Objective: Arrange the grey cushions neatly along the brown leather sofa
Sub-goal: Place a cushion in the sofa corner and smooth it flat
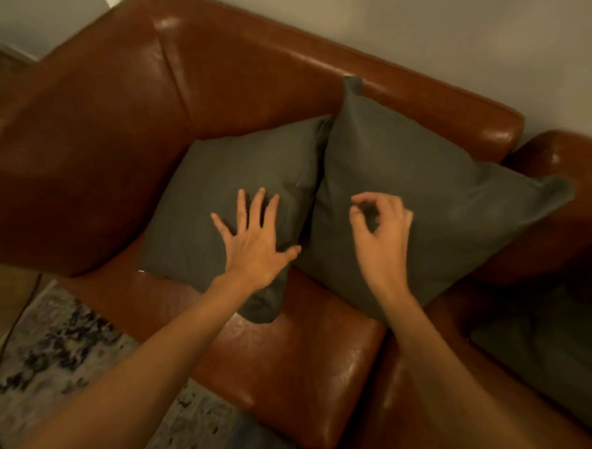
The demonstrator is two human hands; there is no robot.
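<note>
On the brown leather sofa [226, 93], two grey cushions lean side by side against the back, right in front of both hands.

Left hand [256, 243] lies flat with fingers spread on the left cushion [221, 186], holding nothing. Right hand [381, 235] hangs over the right cushion [427, 183], fingers curled in a loose pinch; I cannot tell if it grips the cloth. Each hand is nearest its own cushion. A third cushion [548, 354] lies flat, far to the right, closer to the right hand.
</note>
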